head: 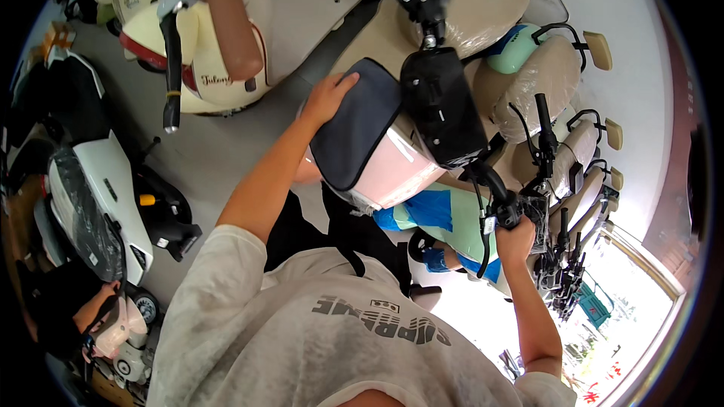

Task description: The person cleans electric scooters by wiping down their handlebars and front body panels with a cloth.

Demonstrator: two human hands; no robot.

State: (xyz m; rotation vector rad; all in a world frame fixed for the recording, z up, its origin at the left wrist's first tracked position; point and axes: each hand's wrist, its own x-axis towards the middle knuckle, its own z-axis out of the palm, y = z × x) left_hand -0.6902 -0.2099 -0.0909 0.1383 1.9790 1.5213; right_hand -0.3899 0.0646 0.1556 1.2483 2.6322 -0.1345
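Observation:
My left hand [331, 100] holds the upper left edge of a dark grey pad with black edging [356, 124], its thumb on top; the other fingers are partly hidden. The pad lies over a glossy pale pink scooter body part [390, 169]. Beside it sits the black display housing [444, 107] of the handlebar. With my right hand [516, 240] I grip the handlebar's right end, near a black brake lever [485, 254]. The fingers wrap around the grip, which is mostly hidden.
Cream scooters [226, 87] stand at upper left, a white one [107, 181] at left. Wrapped seats [537, 87] and handlebars line the right. A green scooter with blue film [469, 220] is close by. Another person's arm [99, 305] shows at lower left. A bright doorway [639, 288] opens lower right.

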